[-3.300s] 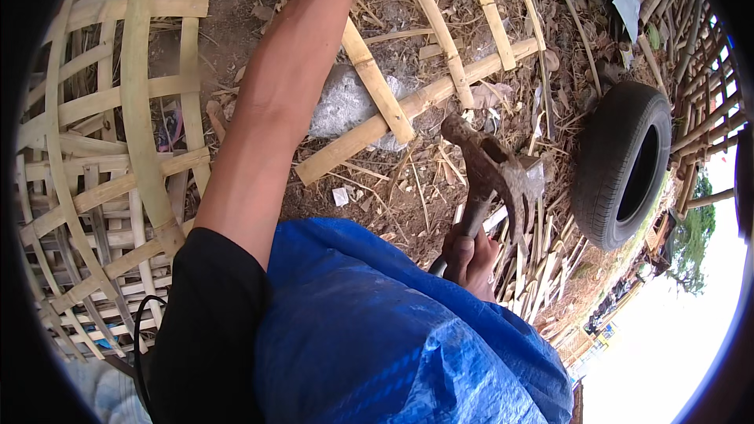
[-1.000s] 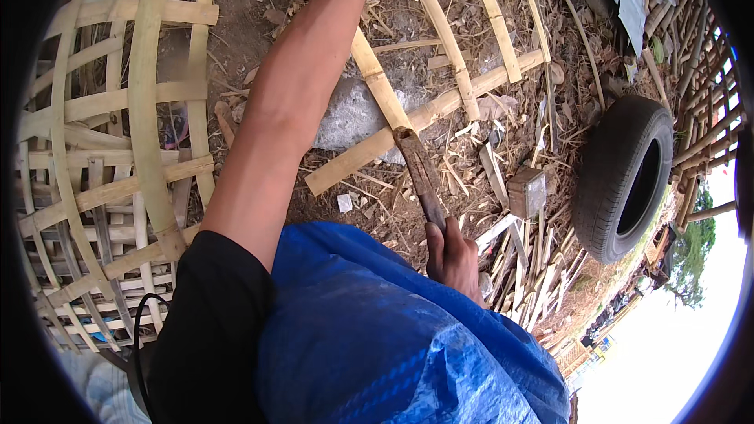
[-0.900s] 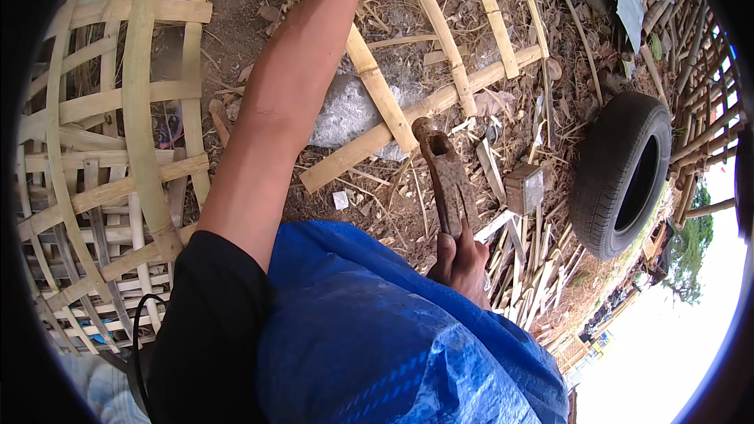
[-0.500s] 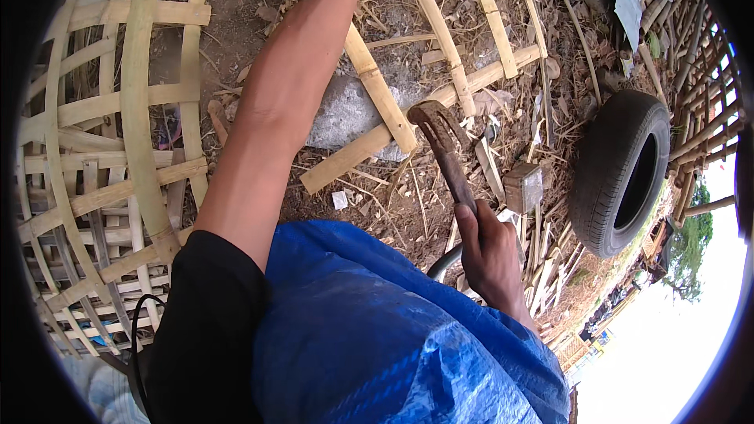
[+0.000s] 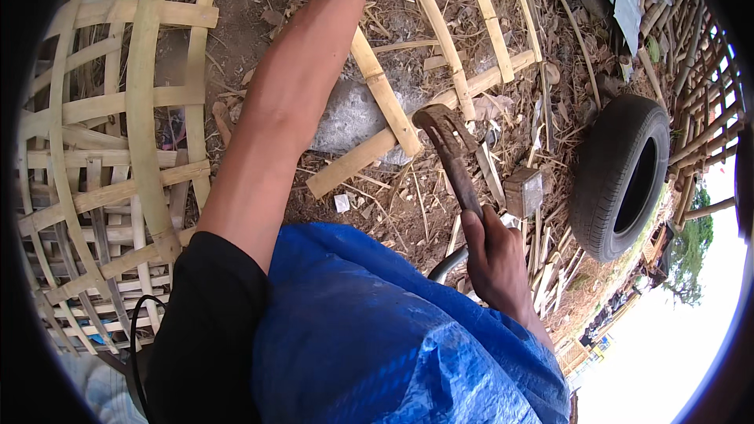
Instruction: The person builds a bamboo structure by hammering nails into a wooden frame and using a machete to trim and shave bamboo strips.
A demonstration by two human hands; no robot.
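My right hand [image 5: 500, 265] is closed round the dark handle of a rusty claw hammer [image 5: 454, 169], its head raised toward the bamboo strips. From the lower left, my left forearm [image 5: 271, 118] stretches forward to the top edge, where the hand passes out of the picture. Under that arm runs a flat bamboo strip [image 5: 375, 74], crossing a short crosspiece [image 5: 349, 164] near its end. Several more split strips, such as one [image 5: 434, 23] to the right, fan away and meet another crosspiece [image 5: 503, 72]. A grey stone block [image 5: 345, 122] lies beneath them.
A woven bamboo lattice [image 5: 145, 102] stands on the left. To the right are a worn tyre [image 5: 616, 180], a small block [image 5: 524, 191] and scattered bamboo scraps. Blue plastic sheeting [image 5: 353, 322] covers my lap. Bamboo poles [image 5: 707, 102] are stacked at the far right.
The hammer and my right hand have shifted very slightly right and down. The view has moved a little; my left arm keeps nearly the same reach.
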